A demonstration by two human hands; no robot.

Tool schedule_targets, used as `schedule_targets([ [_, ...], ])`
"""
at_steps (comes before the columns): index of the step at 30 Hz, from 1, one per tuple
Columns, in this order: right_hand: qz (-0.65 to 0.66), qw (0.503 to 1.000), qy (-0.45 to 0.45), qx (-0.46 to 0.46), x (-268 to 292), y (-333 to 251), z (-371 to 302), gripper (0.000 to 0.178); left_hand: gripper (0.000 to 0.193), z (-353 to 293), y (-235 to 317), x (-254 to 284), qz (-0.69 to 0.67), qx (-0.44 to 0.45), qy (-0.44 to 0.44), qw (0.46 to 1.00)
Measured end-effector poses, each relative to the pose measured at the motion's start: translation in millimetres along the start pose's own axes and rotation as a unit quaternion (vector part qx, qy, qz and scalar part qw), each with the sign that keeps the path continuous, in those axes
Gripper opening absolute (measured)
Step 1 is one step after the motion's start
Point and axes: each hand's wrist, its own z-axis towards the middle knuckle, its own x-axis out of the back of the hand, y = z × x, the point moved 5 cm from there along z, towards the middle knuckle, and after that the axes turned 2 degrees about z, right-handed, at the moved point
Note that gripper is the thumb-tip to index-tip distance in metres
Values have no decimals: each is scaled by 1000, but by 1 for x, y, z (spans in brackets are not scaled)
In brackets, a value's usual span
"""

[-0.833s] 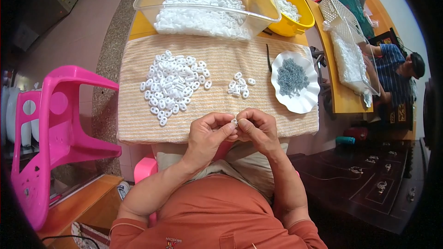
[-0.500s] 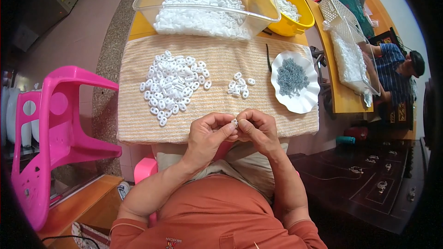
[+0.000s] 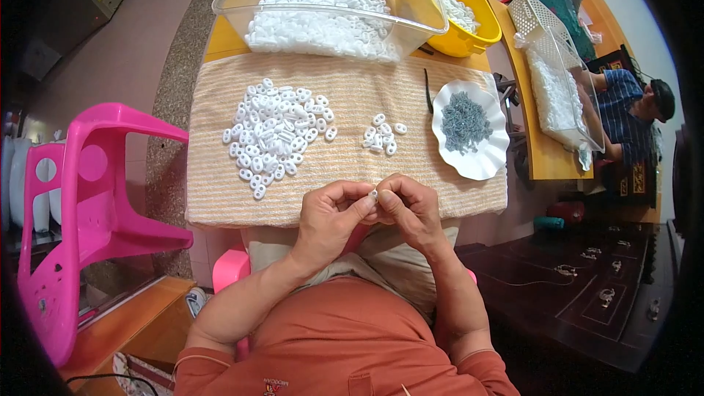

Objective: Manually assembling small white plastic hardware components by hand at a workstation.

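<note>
My left hand (image 3: 331, 209) and my right hand (image 3: 409, 209) meet at the near edge of the cloth-covered table. Between their fingertips is a small white plastic piece (image 3: 373, 194), mostly hidden by thumbs and fingers. Ahead and to the left lies a large heap of white oval pieces with two holes each (image 3: 275, 132). A smaller group of the same pieces (image 3: 380, 134) sits straight ahead of my hands. On the right, a white scalloped plate (image 3: 485, 163) bears a pile of small grey-blue parts (image 3: 464, 123), too small to make out.
A clear plastic bin (image 3: 411, 33) full of white pieces stands at the far side, beside a yellow basin (image 3: 490, 29). A thin black strip (image 3: 427, 92) lies near the plate. Left is a pink plastic chair (image 3: 110, 169). At a table on the right sits another person (image 3: 631, 106).
My hands stay almost in place, still pinching the small white piece, with only slight finger movement. The heaps and the plate are unchanged.
</note>
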Motion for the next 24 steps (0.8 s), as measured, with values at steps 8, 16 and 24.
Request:
schedule_targets([
  [8, -43, 999, 7, 2, -2, 3, -1, 17, 16, -3, 0, -2, 41, -36, 10, 998],
  [16, -3, 1000, 8, 26, 0, -6, 0, 14, 17, 0, -3, 1, 9, 2, 30, 1000],
  [24, 76, 997, 3, -9, 5, 2, 1, 14, 17, 0, -2, 1, -9, 22, 28, 999],
])
